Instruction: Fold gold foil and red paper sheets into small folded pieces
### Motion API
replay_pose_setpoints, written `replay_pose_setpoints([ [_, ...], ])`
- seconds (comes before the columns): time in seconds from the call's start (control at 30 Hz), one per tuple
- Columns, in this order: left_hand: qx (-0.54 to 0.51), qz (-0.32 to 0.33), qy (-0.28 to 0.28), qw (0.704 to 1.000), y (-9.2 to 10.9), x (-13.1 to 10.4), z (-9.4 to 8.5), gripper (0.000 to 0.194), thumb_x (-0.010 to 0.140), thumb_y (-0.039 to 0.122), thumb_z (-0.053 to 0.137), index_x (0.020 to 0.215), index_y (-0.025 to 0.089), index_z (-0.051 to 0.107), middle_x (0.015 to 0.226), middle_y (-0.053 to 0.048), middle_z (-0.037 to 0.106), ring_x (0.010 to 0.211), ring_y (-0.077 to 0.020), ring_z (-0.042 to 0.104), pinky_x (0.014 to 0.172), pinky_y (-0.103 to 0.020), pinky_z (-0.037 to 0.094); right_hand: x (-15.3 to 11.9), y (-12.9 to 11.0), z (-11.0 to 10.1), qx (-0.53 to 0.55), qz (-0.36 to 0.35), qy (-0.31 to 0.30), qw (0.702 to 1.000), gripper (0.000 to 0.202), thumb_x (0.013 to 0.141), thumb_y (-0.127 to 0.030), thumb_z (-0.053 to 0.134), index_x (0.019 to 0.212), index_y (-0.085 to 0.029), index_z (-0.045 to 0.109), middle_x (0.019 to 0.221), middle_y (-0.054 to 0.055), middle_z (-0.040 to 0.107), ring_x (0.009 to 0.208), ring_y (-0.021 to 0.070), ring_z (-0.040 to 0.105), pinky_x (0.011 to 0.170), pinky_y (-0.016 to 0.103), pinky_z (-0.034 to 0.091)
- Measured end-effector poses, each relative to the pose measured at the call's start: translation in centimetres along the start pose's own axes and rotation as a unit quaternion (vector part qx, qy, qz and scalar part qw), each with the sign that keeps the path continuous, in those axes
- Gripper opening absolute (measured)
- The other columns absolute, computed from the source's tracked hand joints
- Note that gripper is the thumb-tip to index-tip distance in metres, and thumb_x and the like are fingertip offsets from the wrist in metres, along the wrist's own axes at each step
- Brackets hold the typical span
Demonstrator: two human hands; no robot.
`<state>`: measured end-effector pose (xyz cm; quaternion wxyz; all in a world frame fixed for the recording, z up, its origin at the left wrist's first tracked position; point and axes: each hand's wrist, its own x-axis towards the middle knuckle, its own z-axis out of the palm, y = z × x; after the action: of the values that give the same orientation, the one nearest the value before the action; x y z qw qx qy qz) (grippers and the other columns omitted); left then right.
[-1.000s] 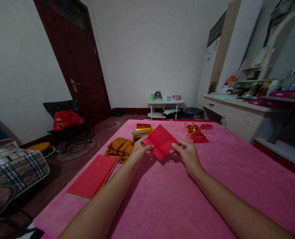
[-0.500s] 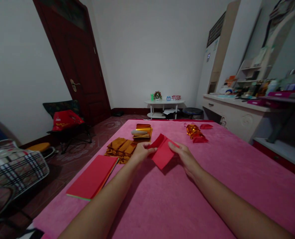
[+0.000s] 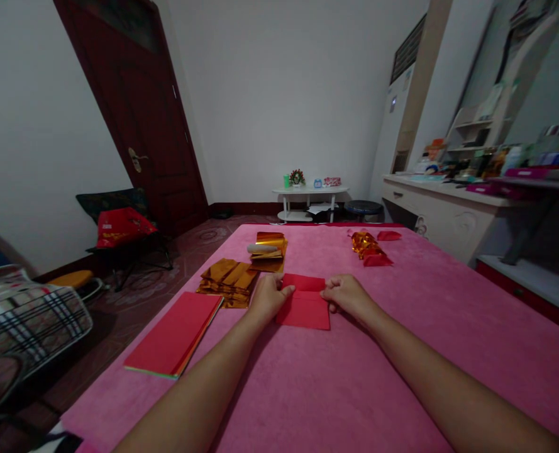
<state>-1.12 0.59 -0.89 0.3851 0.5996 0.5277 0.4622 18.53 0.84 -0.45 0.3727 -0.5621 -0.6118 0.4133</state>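
red paper sheet (image 3: 304,309) lying flat on pink tablecloth (image 3: 336,390), between both hands, far edge folded over, so likely being creased against firm surface. left hand (image 3: 266,299) and right hand (image 3: 348,294) both curling closed, fingertips pinching fold at either end, pressing down. stack of red paper (image 3: 175,333) left of grip; gold foil sheets (image 3: 227,280) beyond it.
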Motion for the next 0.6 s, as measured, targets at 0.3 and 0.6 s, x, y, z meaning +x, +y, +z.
replay_pose_setpoints([
  [0.3,0.367,0.204,0.081,0.904,0.7,-1.2,-0.2,0.044,0.063,0.02,0.072,0.105,0.021,0.059,0.107,-0.006,0.057,0.099,-0.0218,0.05,0.08,-0.031,0.038,-0.3,0.4,-0.4,-0.322,-0.12,0.133,0.929,0.009,0.062,-0.017,0.064,0.067,-0.02,0.057,0.063,-0.002,0.06,0.057,0.0113,0.052,0.049,0.021,0.027],
  [0.6,0.479,0.323,0.023,0.816,2.2,-1.6,-0.4,0.022,0.075,0.012,0.058,0.096,0.02,0.062,0.098,-0.006,0.058,0.09,-0.0202,0.049,0.075,-0.033,0.035,-1.6,-1.3,-0.6,-0.399,-0.284,0.107,0.865,0.021,0.066,-0.003,0.055,0.078,-0.02,0.051,0.084,-0.001,0.054,0.074,0.0125,0.05,0.06,0.022,0.03],
])
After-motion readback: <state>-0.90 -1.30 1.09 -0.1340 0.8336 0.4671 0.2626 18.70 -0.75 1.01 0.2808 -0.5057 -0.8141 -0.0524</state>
